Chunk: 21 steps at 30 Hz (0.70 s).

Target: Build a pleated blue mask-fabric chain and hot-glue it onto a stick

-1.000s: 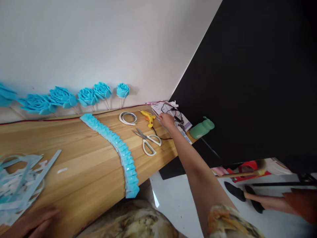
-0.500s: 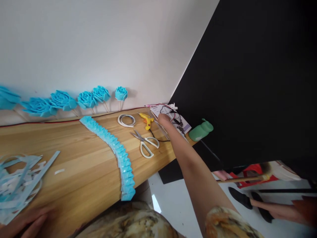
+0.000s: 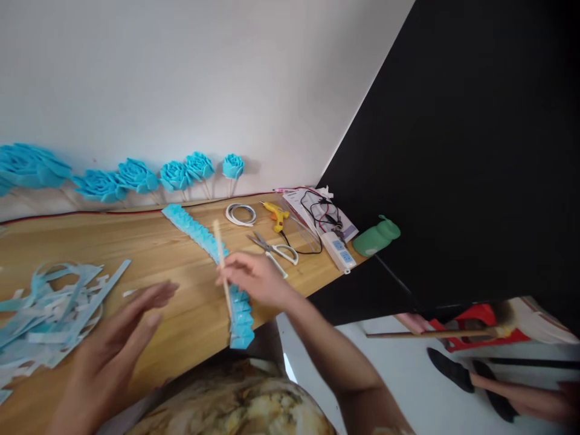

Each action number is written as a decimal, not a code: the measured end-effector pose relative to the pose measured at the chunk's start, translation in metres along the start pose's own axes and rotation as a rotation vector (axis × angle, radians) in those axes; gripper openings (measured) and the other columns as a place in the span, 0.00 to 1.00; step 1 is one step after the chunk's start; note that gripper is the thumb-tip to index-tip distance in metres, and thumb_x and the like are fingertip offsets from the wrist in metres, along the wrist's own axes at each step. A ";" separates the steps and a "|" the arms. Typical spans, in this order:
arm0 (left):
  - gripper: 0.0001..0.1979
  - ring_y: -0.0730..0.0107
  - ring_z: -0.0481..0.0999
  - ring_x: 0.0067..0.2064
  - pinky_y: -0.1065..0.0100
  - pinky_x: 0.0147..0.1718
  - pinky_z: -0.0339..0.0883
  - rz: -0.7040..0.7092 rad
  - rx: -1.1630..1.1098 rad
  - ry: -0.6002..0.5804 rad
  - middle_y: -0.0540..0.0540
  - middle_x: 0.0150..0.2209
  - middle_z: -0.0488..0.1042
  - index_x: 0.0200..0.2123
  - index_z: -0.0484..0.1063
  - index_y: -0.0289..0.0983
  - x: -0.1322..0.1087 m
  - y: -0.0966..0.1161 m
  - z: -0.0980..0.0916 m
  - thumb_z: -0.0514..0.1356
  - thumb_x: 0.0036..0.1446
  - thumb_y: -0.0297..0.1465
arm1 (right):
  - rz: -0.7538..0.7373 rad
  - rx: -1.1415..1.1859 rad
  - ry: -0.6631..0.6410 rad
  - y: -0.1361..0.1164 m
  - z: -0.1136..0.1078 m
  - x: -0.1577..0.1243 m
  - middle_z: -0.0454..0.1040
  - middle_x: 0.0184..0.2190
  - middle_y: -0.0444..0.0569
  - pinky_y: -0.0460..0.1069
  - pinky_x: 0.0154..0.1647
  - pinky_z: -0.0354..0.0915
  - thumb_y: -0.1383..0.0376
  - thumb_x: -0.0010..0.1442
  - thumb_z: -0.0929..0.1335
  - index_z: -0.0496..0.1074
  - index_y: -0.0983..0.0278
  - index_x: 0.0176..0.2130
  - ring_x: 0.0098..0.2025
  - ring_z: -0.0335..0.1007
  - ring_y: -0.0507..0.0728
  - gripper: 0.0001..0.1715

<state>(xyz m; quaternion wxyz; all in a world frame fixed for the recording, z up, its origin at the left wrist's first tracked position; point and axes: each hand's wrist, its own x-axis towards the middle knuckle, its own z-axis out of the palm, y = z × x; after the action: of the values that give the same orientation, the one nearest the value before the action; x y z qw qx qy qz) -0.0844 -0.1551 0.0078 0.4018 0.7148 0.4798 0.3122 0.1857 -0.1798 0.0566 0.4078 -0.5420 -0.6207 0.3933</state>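
Note:
Between the fingers of my right hand (image 3: 254, 277) is a thin wooden stick (image 3: 220, 241), tilted and slightly blurred. Beneath it runs a folded blue strip (image 3: 193, 228) with pointed edges, partly hidden by that hand. My left hand (image 3: 118, 341) hangs over the table at the left, fingers stretched and thumb apart, with nothing in it. Just right of my right hand lie white-handled scissors (image 3: 272, 246). A yellow glue gun (image 3: 276, 216) and a coil of white tubing (image 3: 240, 214) rest behind them.
Blue flowers on sticks (image 3: 136, 175) lean along the wall. A heap of blue and white scraps (image 3: 54, 314) covers the table's left. Toward the right end are papers with cables (image 3: 312, 205), a power strip (image 3: 339, 251) and a green bottle (image 3: 377, 237). Another person's feet (image 3: 453, 370) show below.
My right hand has come back from the papers at the right with the wooden stick. My left hand has risen from the table's front edge and opened. The view has shifted slightly.

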 end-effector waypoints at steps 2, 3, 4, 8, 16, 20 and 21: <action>0.30 0.55 0.73 0.59 0.58 0.57 0.70 -0.031 -0.149 -0.080 0.46 0.59 0.73 0.62 0.66 0.42 0.013 0.028 0.019 0.55 0.61 0.50 | 0.027 0.030 -0.040 0.002 0.038 -0.012 0.77 0.30 0.41 0.43 0.31 0.62 0.60 0.61 0.68 0.77 0.62 0.38 0.30 0.70 0.49 0.09; 0.31 0.54 0.74 0.58 0.58 0.56 0.70 -0.050 -0.195 -0.105 0.44 0.56 0.75 0.60 0.68 0.40 0.017 0.037 0.027 0.55 0.60 0.51 | 0.033 0.016 -0.072 0.004 0.050 -0.016 0.76 0.28 0.40 0.42 0.28 0.59 0.60 0.61 0.69 0.77 0.62 0.38 0.27 0.66 0.48 0.09; 0.31 0.52 0.75 0.55 0.58 0.54 0.72 -0.073 -0.218 -0.146 0.42 0.53 0.78 0.55 0.73 0.38 0.019 0.042 0.033 0.55 0.58 0.53 | 0.025 -0.013 -0.091 0.006 0.057 -0.020 0.76 0.27 0.40 0.43 0.27 0.58 0.60 0.61 0.69 0.78 0.62 0.38 0.25 0.64 0.48 0.09; 0.24 0.53 0.76 0.52 0.59 0.55 0.69 -0.128 -0.311 -0.107 0.43 0.46 0.80 0.40 0.77 0.37 0.016 0.043 0.033 0.56 0.58 0.52 | -0.021 -0.109 -0.089 0.010 0.039 -0.027 0.80 0.35 0.43 0.44 0.34 0.62 0.61 0.63 0.67 0.80 0.59 0.41 0.34 0.73 0.51 0.12; 0.17 0.71 0.57 0.24 0.68 0.27 0.61 -0.174 -0.585 0.223 0.55 0.19 0.56 0.47 0.72 0.42 0.003 0.057 -0.011 0.57 0.62 0.46 | 0.056 -0.538 0.085 0.020 -0.037 0.059 0.82 0.40 0.45 0.47 0.43 0.65 0.61 0.64 0.65 0.79 0.58 0.47 0.40 0.76 0.56 0.16; 0.23 0.72 0.54 0.23 0.69 0.22 0.55 -0.234 -0.529 0.196 0.56 0.19 0.54 0.48 0.71 0.40 -0.013 0.053 -0.023 0.58 0.59 0.51 | 0.084 -0.791 -0.074 0.043 -0.030 0.119 0.80 0.47 0.47 0.45 0.47 0.62 0.66 0.66 0.63 0.78 0.60 0.47 0.49 0.74 0.56 0.17; 0.24 0.72 0.55 0.22 0.69 0.22 0.56 -0.246 -0.508 0.192 0.56 0.19 0.54 0.47 0.72 0.40 -0.018 0.052 -0.026 0.59 0.58 0.52 | 0.088 -0.813 -0.093 0.048 -0.026 0.130 0.81 0.46 0.47 0.45 0.47 0.62 0.67 0.65 0.63 0.79 0.60 0.45 0.49 0.73 0.56 0.16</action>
<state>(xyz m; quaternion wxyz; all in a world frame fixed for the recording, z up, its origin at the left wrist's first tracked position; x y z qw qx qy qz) -0.0895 -0.1757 0.0647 0.5555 0.4950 0.5049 0.4375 0.2165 -0.0442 0.0318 0.1149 -0.6666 -0.7196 0.1571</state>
